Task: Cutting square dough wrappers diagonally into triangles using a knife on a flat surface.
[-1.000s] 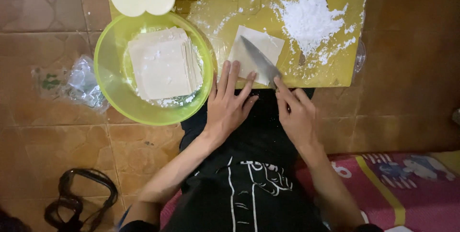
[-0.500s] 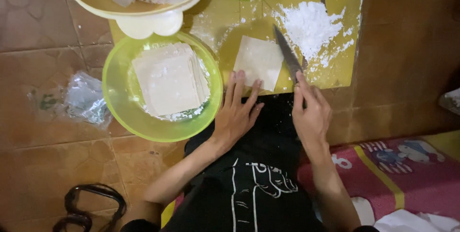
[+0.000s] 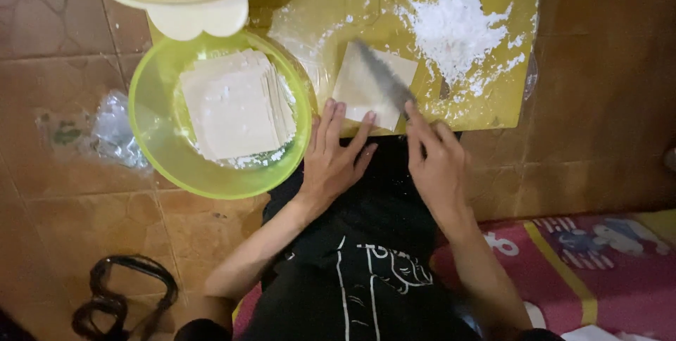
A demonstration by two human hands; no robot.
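On the yellow board (image 3: 493, 112), the right hand (image 3: 438, 165) is clamped on a knife (image 3: 384, 79) lying across the square dough stack (image 3: 372, 84). Left hand (image 3: 336, 159) rests flat, fingers spread, at its 7 o'clock corner. Green bowl (image 3: 151, 112) of sheets sits at 9 o'clock, flour pile (image 3: 454, 28) at 2.

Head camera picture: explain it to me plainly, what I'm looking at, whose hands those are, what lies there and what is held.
The camera sits on a person's head and looks straight down, so both hands are that person's own. The left hand lies flat, its fingers pressing the near edge of a square dough sheet on a yellow cutting board. The right hand holds a knife, its blade lying across the sheet. A pile of white flour sits on the board. Left of it, a green bowl holds a stack of cut sheets.
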